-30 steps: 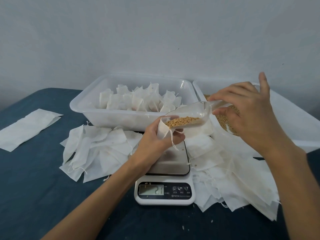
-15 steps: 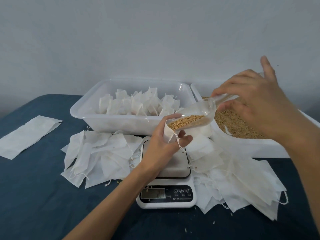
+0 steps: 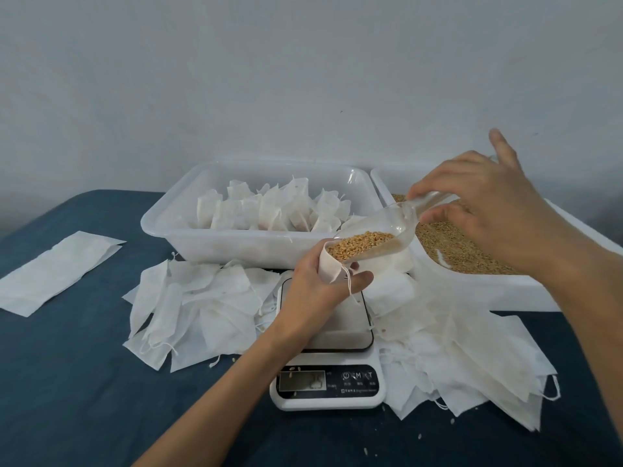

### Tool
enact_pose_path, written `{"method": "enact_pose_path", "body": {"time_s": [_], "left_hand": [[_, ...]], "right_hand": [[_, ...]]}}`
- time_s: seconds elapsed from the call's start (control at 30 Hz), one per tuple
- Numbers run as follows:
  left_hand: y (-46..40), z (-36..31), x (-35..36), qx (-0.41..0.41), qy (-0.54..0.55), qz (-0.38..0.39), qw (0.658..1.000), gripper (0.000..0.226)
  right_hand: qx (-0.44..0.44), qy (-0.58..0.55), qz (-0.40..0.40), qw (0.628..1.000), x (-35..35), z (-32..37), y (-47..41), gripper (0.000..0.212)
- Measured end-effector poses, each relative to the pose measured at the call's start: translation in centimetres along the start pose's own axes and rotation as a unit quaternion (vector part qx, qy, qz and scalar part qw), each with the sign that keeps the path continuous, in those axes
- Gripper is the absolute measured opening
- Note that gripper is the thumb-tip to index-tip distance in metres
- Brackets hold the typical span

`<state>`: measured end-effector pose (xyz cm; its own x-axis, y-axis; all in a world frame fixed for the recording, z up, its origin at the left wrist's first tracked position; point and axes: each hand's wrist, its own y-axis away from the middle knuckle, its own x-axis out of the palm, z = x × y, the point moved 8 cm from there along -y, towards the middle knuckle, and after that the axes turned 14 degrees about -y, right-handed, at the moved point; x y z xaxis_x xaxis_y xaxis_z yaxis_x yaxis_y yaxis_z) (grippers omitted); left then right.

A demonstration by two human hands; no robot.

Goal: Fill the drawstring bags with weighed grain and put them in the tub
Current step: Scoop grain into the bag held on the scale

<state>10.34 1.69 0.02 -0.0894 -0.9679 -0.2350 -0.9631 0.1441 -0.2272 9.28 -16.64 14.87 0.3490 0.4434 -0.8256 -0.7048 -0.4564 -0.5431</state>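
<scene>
My left hand (image 3: pixel 315 286) grips a small white drawstring bag (image 3: pixel 328 269) above the scale (image 3: pixel 328 382), its mouth held open. My right hand (image 3: pixel 485 210) pinches the handle of a clear plastic scoop (image 3: pixel 387 227) tilted down to the left, its lip inside the bag's mouth. Golden grain (image 3: pixel 357 247) lies in the scoop's lower end. Behind the scale stands a clear tub (image 3: pixel 188 227) holding several filled white bags (image 3: pixel 269 210). To the right a white tray (image 3: pixel 526 288) holds loose grain (image 3: pixel 462 244).
Empty white bags lie in a heap left of the scale (image 3: pixel 192 305) and in a bigger heap to its right (image 3: pixel 472 358). A flat white sheet (image 3: pixel 54 271) lies at the far left on the dark blue table (image 3: pixel 67 382). A few stray grains dot the table near the scale.
My right hand has lifted the scoop's handle higher, tilting the scoop more steeply into the bag. The grain has slid toward the bag's mouth. My left hand stays over the scale.
</scene>
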Motion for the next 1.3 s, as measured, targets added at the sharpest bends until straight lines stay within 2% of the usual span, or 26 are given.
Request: {"method": "enact_pose_path", "body": {"time_s": [0.53, 1.0, 1.3], "left_hand": [[0.2, 0.3, 0.1, -0.011, -0.002, 0.010, 1.000, 0.047], [0.3, 0.4, 0.0, -0.007, -0.002, 0.013, 1.000, 0.046], [0.3, 0.4, -0.2, -0.013, 0.015, 0.021, 1.000, 0.045]], "right_hand": [[0.004, 0.024, 0.003, 1.000, -0.4, 0.8, -0.5, 0.025], [0.003, 0.051, 0.021, 0.998, -0.8, 1.8, -0.9, 0.025], [0.020, 0.029, 0.034, 0.999, -0.4, 1.2, -2.0, 0.025]]}}
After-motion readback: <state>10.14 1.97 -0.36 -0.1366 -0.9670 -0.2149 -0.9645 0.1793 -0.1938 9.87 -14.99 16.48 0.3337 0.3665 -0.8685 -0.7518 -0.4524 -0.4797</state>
